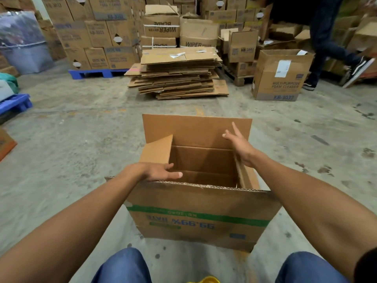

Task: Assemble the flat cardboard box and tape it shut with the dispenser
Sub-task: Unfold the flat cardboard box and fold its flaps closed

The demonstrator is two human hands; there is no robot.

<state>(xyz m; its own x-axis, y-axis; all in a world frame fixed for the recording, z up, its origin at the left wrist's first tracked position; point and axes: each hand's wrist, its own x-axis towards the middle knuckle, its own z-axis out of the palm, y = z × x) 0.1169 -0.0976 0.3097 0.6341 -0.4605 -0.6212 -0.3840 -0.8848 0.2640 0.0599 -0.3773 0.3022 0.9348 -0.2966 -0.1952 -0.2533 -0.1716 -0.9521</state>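
A brown cardboard box (200,219) with a green stripe and upside-down blue print stands opened up on the concrete floor in front of my knees. All its top flaps stick up and the inside is bare. My left hand (157,170) lies palm down at the box's left side, fingers over the left flap's base, thumb pointing into the opening. My right hand (238,144) hovers over the right side flap with fingers spread, in front of the tall far flap (195,129). No tape dispenser is in sight.
A pile of flattened cartons (179,76) lies on the floor beyond the box. An open foam-cleaner carton (279,76) stands at right, with a walking person's legs (334,58) behind it. Stacked cartons line the back; blue pallets (14,104) sit left.
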